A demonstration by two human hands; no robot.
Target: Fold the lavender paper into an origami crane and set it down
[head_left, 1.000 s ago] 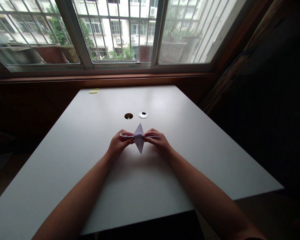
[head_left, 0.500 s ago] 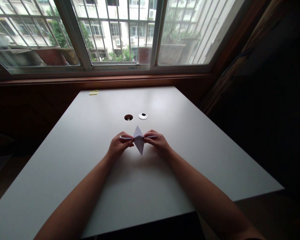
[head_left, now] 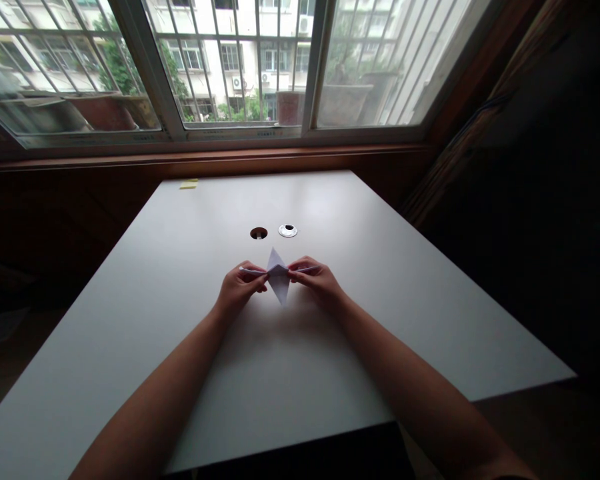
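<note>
A folded piece of pale lilac paper point(head_left: 279, 280) is held up between my two hands, over the middle of the table. It has a pointed diamond shape in the centre, one tip up and one tip down, with a narrow flap out to each side. My left hand point(head_left: 240, 285) pinches the left flap between thumb and fingers. On the other side, my right hand point(head_left: 316, 279) pinches the right flap the same way. Parts of both flaps are hidden by the fingers.
The white table point(head_left: 360, 360) carries a round cable hole point(head_left: 259, 233) and, beside it, a silvery ring-shaped cover point(head_left: 288, 231). Yellow tape point(head_left: 189, 184) sticks near the far left corner. Behind the table is a barred window point(head_left: 230, 67) with plant pots point(head_left: 289, 108) outside.
The view has shifted very slightly. Both hands keep their pinch on the folded paper, and its diamond centre has barely moved.
</note>
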